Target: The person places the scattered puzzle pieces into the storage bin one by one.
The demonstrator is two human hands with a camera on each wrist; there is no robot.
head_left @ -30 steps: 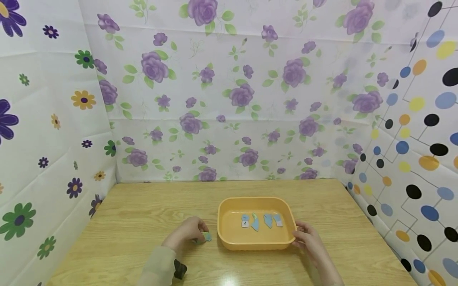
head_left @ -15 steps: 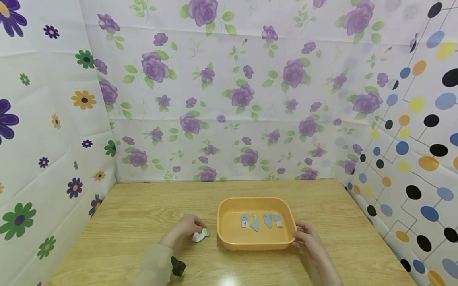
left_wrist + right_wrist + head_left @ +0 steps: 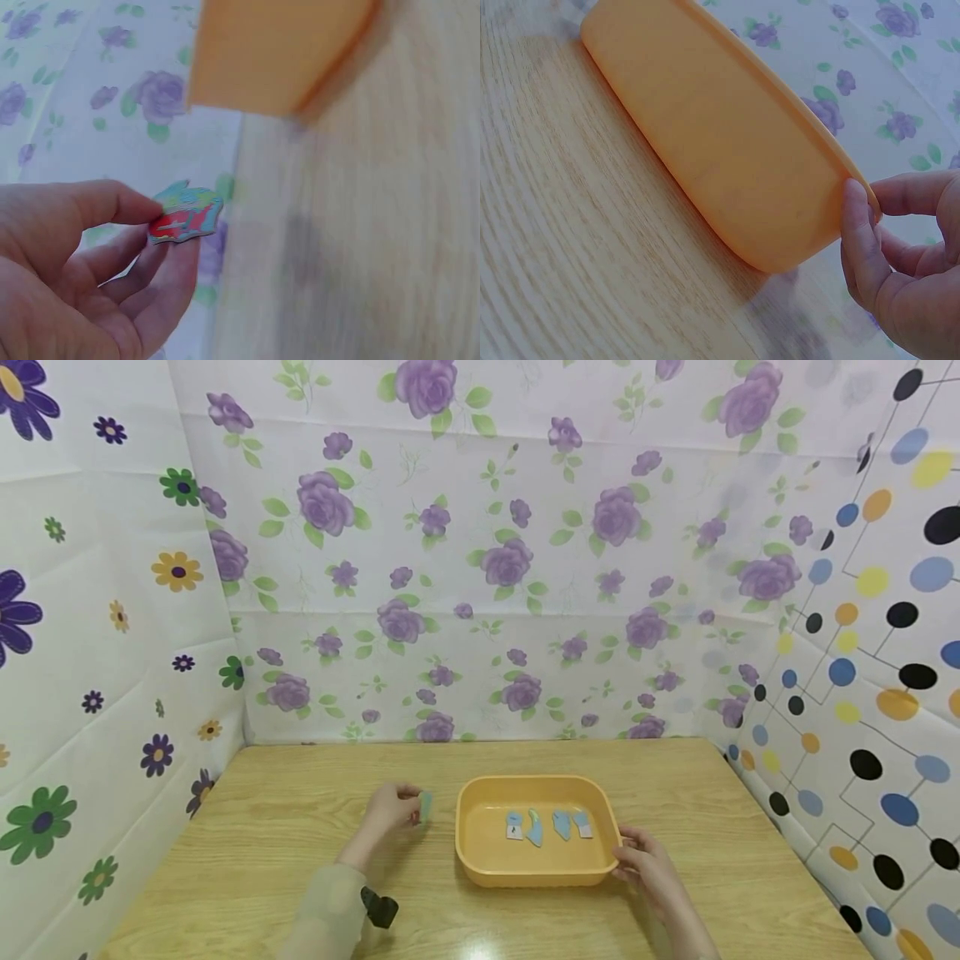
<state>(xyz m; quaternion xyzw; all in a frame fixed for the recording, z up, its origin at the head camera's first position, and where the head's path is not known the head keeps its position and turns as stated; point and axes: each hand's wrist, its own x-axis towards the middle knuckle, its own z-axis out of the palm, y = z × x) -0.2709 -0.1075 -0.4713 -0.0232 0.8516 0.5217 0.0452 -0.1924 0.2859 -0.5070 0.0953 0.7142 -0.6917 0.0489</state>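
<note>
My left hand (image 3: 388, 808) is to the left of the orange plastic tub (image 3: 536, 878), raised over the table. Between its thumb and fingers it pinches a small flat puzzle piece (image 3: 186, 215), whose face in the left wrist view is red, light blue and yellow-green with an irregular edge. On the tub's right side, my right hand (image 3: 651, 867) grips the rim, thumb on one side and fingers on the other, as the right wrist view shows. Inside the tub lie several pale blue puzzle pieces, among them a curved one (image 3: 534, 828) and a pointed one (image 3: 562, 825).
The wooden table (image 3: 315, 793) carries the tub right of its middle. Cloth with purple roses (image 3: 506, 560) hangs behind the table, and patterned sheets close off both sides. A black device (image 3: 380, 907) is strapped at my left wrist.
My left hand has lifted the puzzle piece from the table left of the tub and moved it away from me, turning it upright. The right hand and tub have stayed in place.
</note>
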